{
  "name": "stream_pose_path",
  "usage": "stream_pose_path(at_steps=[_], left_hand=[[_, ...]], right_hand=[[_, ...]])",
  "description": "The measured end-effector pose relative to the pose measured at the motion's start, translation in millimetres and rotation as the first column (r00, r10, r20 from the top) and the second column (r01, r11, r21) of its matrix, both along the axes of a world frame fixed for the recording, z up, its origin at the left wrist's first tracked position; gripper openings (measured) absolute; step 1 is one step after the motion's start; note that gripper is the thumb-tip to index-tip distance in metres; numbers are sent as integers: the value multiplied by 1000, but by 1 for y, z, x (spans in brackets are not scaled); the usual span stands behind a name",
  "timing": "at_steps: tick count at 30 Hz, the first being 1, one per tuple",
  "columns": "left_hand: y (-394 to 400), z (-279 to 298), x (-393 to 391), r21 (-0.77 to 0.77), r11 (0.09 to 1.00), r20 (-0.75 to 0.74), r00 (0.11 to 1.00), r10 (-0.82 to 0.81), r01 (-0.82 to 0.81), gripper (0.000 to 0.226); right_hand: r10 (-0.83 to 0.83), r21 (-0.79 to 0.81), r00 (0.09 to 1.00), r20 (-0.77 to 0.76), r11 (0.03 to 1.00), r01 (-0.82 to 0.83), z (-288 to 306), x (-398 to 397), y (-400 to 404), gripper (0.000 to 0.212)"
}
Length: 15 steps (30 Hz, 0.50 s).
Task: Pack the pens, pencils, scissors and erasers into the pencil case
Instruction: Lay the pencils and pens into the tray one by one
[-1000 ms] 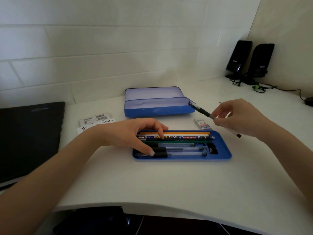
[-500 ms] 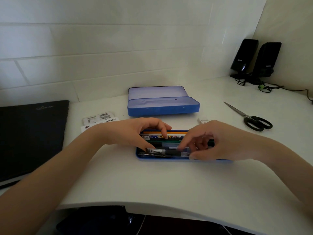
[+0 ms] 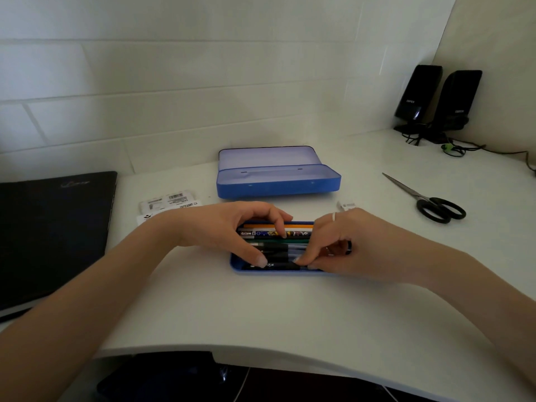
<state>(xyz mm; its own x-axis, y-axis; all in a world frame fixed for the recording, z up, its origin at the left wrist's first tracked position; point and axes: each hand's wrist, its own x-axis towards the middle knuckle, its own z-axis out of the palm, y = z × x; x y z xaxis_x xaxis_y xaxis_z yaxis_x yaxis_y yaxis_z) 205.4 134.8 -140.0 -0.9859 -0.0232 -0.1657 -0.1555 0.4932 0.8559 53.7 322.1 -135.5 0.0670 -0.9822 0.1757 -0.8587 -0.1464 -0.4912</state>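
A: Which step is this?

B: Seating a black pen (image 3: 275, 266) in the near row of the blue tray (image 3: 235, 266), centre of the frame. The right hand (image 3: 348, 245) has its fingers curled down, fingertips pressing the pen's right part. It looks like a light pinch, though the fingers hide the contact.

A: And the left hand (image 3: 232, 230)?

B: Arched over the tray's left end, thumb on the pen, a fingertip on the patterned pencil (image 3: 275, 234); it steadies, gripping nothing.

A: Next?

B: Probably the scissors (image 3: 429, 203), on the table at right, and the eraser (image 3: 346, 205) behind the right hand. The empty pencil case (image 3: 278, 185) waits above.
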Motion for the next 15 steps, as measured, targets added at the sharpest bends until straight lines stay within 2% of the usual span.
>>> stream_pose_path(at_steps=[6, 11, 15], left_hand=[[-1, -1, 0, 8, 1000, 9, 1000, 0, 0, 44], [0, -1, -1, 34, 999, 0, 999, 37, -37, 32], [0, 0, 0, 10, 999, 6, 999, 34, -34, 41]], right_hand=[[10, -3, 1000, -14, 1000, -10, 1, 3, -1, 13], [-35, -36, 998, 48, 999, 37, -1, -3, -1, 13], [-67, -26, 997, 39, 997, 68, -1, -7, -1, 15]])
